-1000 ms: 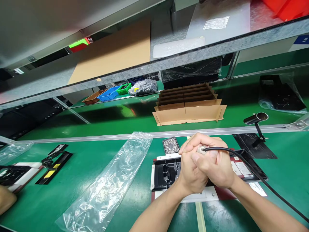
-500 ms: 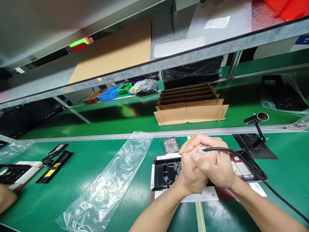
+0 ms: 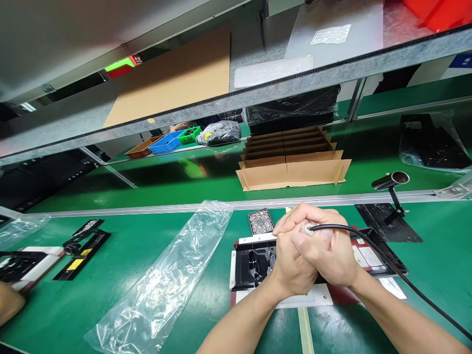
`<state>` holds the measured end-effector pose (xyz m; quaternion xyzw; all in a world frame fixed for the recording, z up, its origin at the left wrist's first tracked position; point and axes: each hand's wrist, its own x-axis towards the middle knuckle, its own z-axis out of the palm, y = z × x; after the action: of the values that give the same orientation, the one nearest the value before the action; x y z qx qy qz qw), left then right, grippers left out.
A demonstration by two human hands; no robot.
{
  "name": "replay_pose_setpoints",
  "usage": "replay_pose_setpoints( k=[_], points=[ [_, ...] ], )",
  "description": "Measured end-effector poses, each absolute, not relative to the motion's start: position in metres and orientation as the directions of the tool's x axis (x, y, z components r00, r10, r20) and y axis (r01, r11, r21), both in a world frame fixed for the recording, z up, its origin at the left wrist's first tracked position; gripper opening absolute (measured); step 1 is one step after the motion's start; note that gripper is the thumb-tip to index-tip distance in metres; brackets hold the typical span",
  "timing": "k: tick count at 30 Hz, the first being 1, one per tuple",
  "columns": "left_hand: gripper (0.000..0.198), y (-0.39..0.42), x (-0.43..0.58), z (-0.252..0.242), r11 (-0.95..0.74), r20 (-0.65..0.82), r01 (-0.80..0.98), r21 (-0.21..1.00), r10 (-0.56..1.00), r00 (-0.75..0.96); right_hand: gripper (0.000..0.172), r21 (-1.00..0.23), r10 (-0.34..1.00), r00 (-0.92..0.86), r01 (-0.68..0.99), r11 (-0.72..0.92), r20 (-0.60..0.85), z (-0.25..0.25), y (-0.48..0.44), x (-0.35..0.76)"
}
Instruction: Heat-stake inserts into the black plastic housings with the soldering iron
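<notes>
My left hand (image 3: 295, 263) and my right hand (image 3: 335, 255) are closed together round an upright corded tool. Only its pale top (image 3: 307, 228) shows between my fingers, so its kind is hidden. A black cable (image 3: 376, 246) leaves that top and runs down to the right edge. Directly beneath my hands lies a black plastic housing (image 3: 243, 275) with a white and dark red frame around it. Its middle is covered by my hands, and the tool's lower end cannot be seen.
A clear plastic bag (image 3: 165, 280) lies left of the housing, a patterned dark box (image 3: 261, 221) behind it. A black bracket with a tube (image 3: 396, 196) stands right. Farther back is a cardboard divider (image 3: 295, 172). Overhead runs a metal shelf (image 3: 206, 105). Another person's arm (image 3: 9, 302) shows far left.
My hands and the tool stay in the same place over the housing. Behind the blue bin at the back, part of a person has come into view.
</notes>
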<state>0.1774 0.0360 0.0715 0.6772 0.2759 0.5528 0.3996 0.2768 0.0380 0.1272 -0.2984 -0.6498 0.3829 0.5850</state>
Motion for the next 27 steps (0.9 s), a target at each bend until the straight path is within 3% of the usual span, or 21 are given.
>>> replay_pose_setpoints(
  k=[13, 27],
  points=[
    [0.045, 0.0356, 0.1771, 0.0709, -0.509, 0.509, -0.071, 0.858, 0.822, 0.256, 0.012, -0.847, 0.836, -0.138, -0.041, 0.53, 0.531, 0.1287, 0.0378, 0.2767],
    [0.032, 0.0343, 0.1781, 0.0782, -0.491, 0.492, -0.066, 0.869, 0.838, 0.237, 0.01, -0.847, 0.836, -0.139, -0.053, 0.53, 0.531, 0.1283, 0.0378, 0.2767]
  ],
)
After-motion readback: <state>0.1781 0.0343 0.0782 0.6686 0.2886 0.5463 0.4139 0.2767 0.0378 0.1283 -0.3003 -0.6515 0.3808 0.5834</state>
